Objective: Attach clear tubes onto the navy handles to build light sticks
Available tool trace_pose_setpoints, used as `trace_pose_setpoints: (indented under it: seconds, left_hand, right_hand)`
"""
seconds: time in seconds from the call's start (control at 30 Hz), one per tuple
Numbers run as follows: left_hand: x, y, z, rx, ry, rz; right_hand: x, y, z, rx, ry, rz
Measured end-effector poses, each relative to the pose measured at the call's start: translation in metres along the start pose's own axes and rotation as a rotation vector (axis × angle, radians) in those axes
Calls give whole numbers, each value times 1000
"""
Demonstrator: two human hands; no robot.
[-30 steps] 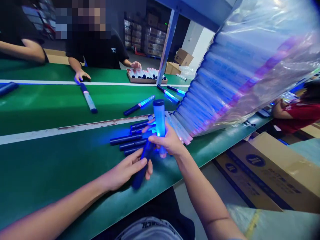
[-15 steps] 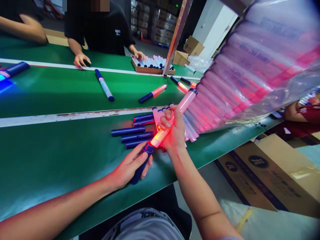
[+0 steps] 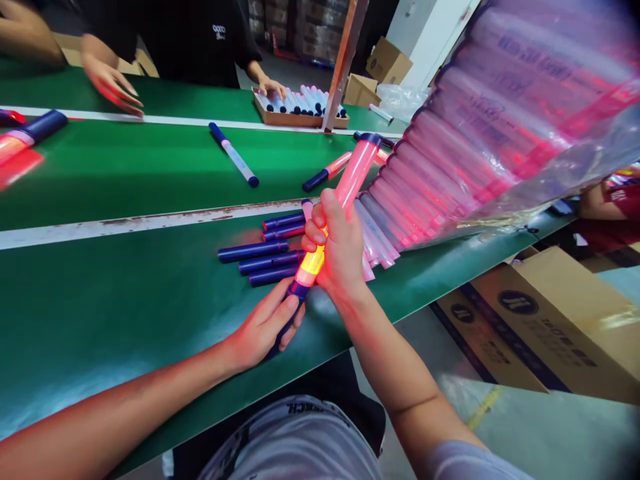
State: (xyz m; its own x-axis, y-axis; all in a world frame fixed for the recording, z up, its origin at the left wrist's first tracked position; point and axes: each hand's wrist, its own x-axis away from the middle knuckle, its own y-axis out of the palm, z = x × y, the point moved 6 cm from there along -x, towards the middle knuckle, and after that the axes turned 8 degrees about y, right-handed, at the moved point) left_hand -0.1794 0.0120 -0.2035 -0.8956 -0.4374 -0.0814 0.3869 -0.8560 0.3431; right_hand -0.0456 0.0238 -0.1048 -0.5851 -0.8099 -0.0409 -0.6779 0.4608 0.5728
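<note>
A lit light stick [image 3: 353,175] glows red and yellow, slanting up to the right over the green bench. My left hand [image 3: 267,320] is closed round its dark blue handle. Higher up, my right hand [image 3: 336,243] wraps its fingers round the clear tube, just above the joint with the handle. The stick's dark cap points away from me. Left of my right hand lie several loose dark blue handles [image 3: 253,251] on the bench. Behind and right of that hand are several clear tubes [image 3: 379,240], partly hidden by it.
A big plastic bag of stacked tubes [image 3: 480,133] leans on the right. Finished-looking light sticks [image 3: 234,155] lie on the green belt [image 3: 165,167]. Across it, a person's hand [image 3: 273,87] touches a tray of sticks [image 3: 295,120]. Cardboard boxes [image 3: 560,320] stand at lower right.
The held stick is tilted more upright, and my right hand has shifted slightly up and left with it. Sticks on the belt have moved right. The co-worker's other hand has moved left.
</note>
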Motion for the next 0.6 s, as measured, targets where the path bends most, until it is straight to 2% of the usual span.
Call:
trace_pose_setpoints:
  seconds: [0.07, 0.13, 0.23, 0.3, 0.4, 0.5, 0.6]
  left_hand:
    - [0, 0, 2, 28, 14, -2]
    - [-1, 1, 4, 126, -14, -38]
    - [-2, 11, 9, 370, -129, -179]
    - [-1, 15, 14, 474, -170, -231]
    - [-2, 13, 18, 433, -137, -181]
    - [-2, 6, 18, 208, -78, -76]
    - [-1, -1, 19, -1, -18, 3]
  right_hand:
    - [1, 4, -3, -10, -2, -23]
    - [3, 9, -5, -27, 28, -106]
    - [7, 20, -5, -48, 109, -318]
    - [9, 23, -3, -60, 132, -366]
    - [7, 18, 2, -100, 125, -256]
    - [6, 13, 7, -138, 105, -144]
    - [8, 11, 7, -103, 75, -94]
